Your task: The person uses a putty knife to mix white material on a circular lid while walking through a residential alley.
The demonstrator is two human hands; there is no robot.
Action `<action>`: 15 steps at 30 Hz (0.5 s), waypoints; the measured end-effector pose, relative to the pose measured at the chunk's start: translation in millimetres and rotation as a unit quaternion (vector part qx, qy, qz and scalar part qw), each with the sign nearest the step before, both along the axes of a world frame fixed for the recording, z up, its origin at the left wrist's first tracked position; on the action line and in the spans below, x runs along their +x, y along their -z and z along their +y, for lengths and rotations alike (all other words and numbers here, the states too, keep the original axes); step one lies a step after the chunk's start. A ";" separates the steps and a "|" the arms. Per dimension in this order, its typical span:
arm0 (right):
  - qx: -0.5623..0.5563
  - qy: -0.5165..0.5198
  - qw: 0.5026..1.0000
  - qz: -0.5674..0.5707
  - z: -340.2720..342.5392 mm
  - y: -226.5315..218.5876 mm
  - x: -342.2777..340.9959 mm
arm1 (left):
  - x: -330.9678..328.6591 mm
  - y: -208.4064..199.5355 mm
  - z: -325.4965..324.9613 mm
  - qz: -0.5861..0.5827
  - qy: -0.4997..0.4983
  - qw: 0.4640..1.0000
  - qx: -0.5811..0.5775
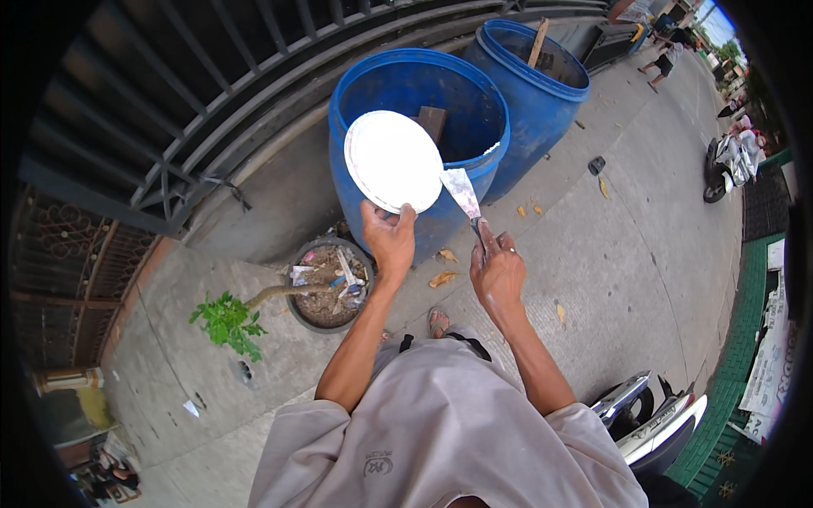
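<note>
White disc (394, 161) is held at the mouth of a blue drum (436, 224), the left hand (391, 241) pinching its near edge, seemingly to leave the face bare, as the right hand (498, 269) grips a scraper (461, 193), blade just beside the disc's right edge. Outdoors, grey concrete (610, 254) strewn with dry leaves (442, 278) runs between a barred gate (163, 161) at far left and a motorbike (665, 427) at near right.

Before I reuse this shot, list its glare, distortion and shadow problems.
Head view: the white disc in the left hand looks glaringly bright, its surface detail mostly washed out; head view again: the gate bends with the fisheye, and the corners fall to black; also in the head view, the nearer blue barrel looks shaded inside.
</note>
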State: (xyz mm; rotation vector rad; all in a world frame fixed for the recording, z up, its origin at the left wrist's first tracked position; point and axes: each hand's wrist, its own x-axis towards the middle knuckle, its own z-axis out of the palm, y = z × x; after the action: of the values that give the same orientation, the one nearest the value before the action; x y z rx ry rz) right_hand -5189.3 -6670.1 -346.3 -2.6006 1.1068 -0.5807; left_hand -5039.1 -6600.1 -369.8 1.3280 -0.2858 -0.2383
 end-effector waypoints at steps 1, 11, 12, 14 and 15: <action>0.002 -0.007 1.000 0.013 -1.8 -1.1 2.1 | 0.8 -1.1 -1.9 0.000 0.001 1.000 0.000; -0.023 -0.033 0.996 0.079 -24.6 13.9 35.0 | 5.2 -33.1 -2.2 -0.068 0.022 0.986 0.149; -0.030 -0.042 0.996 0.069 -28.3 14.6 39.3 | 7.4 -33.7 -1.3 -0.071 0.028 0.987 0.144; -0.037 -0.051 0.996 0.059 -35.5 14.4 47.5 | 13.1 -35.9 -0.4 -0.069 0.033 0.986 0.149; -0.042 -0.055 0.996 0.057 -39.5 13.9 50.9 | 14.7 -36.6 -1.3 -0.065 0.041 0.985 0.152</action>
State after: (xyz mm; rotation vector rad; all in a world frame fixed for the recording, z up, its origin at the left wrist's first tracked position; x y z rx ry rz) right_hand -5138.4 -6709.6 -360.1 -2.7777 0.9837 -0.4679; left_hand -5024.4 -6601.4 -333.2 1.6403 -0.4279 -0.2716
